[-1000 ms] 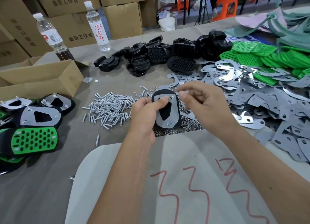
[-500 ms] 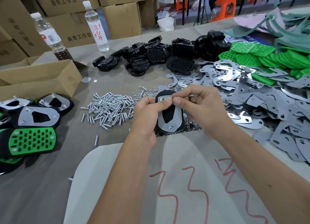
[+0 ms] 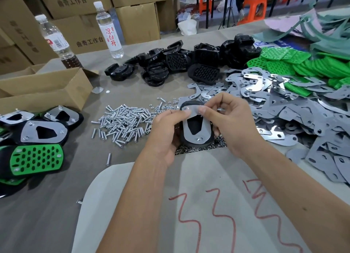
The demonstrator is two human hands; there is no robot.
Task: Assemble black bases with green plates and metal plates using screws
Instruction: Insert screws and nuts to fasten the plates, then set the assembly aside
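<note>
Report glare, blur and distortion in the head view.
Head view: wide-angle bending curves the table edges and cartons; glare spots on the loose metal plates; soft light, faint shadows; slight softness at the frame edges; the hands are sharp.

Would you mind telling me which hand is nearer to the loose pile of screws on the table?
Left. The left hand grips the held assembly right at the screw pile's right edge; the right hand pinches the assembly's far side, farther from the screws.
</note>
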